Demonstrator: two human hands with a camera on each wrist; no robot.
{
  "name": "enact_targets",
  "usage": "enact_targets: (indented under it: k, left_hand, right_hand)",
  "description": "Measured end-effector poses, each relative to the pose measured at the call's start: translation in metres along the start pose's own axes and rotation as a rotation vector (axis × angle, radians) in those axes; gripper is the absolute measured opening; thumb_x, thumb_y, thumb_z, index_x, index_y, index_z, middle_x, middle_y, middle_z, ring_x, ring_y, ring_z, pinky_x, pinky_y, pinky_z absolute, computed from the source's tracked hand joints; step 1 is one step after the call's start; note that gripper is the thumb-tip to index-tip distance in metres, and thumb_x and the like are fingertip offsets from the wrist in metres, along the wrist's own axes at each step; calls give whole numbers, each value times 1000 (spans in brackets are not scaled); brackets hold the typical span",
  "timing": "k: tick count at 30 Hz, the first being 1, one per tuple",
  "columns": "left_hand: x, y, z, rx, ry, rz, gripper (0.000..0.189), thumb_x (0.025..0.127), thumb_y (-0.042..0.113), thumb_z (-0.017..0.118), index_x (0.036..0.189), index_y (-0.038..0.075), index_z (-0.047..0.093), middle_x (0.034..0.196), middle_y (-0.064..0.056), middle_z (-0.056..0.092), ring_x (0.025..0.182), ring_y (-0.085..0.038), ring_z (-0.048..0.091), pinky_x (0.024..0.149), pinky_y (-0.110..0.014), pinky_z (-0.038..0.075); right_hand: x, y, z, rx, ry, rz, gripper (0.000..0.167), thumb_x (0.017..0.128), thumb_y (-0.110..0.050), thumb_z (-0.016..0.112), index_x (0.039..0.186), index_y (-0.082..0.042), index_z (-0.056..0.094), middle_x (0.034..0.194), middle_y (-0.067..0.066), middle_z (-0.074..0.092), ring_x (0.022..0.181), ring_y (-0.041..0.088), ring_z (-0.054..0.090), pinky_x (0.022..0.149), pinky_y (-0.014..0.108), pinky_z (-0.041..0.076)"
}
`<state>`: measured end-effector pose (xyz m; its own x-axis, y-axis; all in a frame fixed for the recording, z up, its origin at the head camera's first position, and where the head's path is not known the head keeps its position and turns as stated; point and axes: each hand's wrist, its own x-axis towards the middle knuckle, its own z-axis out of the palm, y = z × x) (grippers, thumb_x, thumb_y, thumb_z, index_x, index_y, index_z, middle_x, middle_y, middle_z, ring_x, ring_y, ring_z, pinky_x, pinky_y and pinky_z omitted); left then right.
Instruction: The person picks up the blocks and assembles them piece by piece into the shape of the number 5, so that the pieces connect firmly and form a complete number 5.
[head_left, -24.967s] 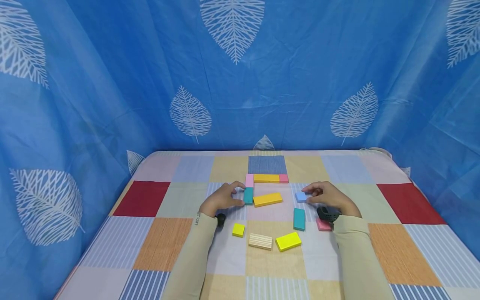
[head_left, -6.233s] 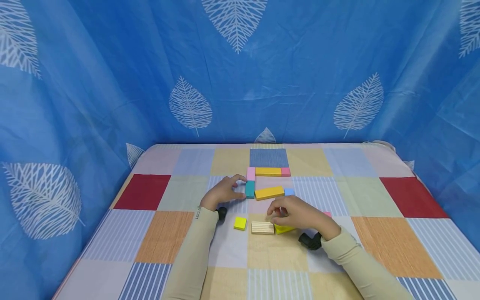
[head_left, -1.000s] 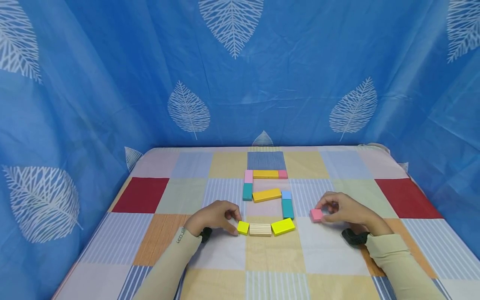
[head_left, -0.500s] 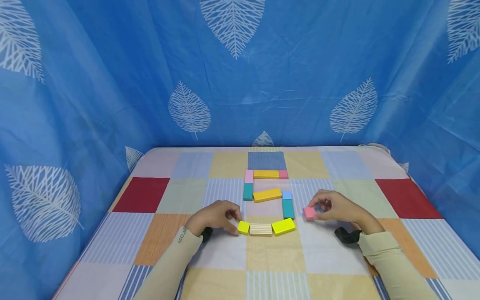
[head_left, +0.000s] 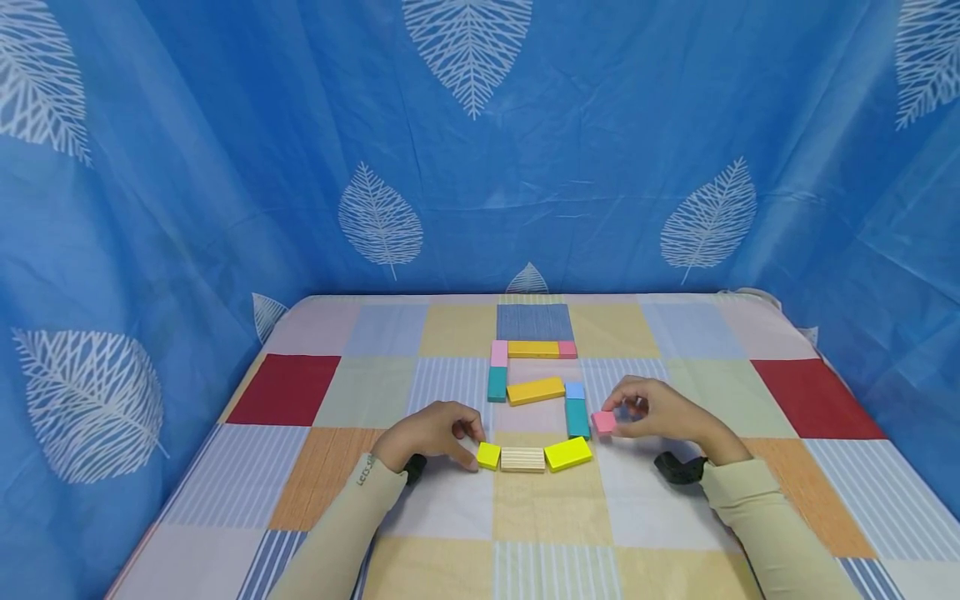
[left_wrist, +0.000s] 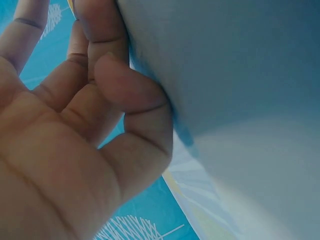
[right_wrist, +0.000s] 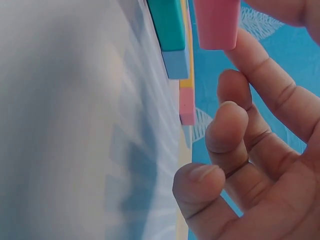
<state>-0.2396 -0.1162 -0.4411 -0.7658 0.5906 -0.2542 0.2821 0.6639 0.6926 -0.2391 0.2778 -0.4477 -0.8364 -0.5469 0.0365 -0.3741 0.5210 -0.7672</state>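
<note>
My right hand [head_left: 652, 410] pinches a small pink block [head_left: 603, 422] between thumb and index finger, just right of an upright-lying teal block [head_left: 577, 418]. In the right wrist view the pink block [right_wrist: 217, 25] hangs off the cloth beside the teal block [right_wrist: 169, 25]. My left hand [head_left: 435, 435] has thumb and index finger at the left corners of a small yellow block [head_left: 488, 456]. That block lies beside a striped wooden block [head_left: 522, 460], followed by a longer yellow block [head_left: 567, 454]. The left wrist view shows only the curled fingers; the yellow block is hidden there.
Behind lie an orange block [head_left: 536, 392], a blue block [head_left: 574, 391] and a second teal block [head_left: 497, 384]. Farther back are a light pink block [head_left: 499, 353], another orange block [head_left: 533, 349] and a pink one [head_left: 567, 350]. Patchwork cloth covers the table; a blue curtain [head_left: 600, 167] surrounds it.
Over the last second my right hand has carried the pink block leftward, close to the teal block. My left hand stays at the small yellow block. Earlier, several blocks were shifted into line.
</note>
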Motion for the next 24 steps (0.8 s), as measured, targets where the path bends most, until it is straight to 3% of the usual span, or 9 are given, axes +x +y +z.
enact_targets:
  k: [24]
  left_hand:
    - [2,-3,1,13,-4,-4,28,79,6,97,92,14,73,88,4,60,83,-15,50,75,-28,43]
  right_hand:
    - [31,-15,23,1,-10,-84,22,87,-4,88,107,-2,78,98,9,65,75,19,50,69,26,45]
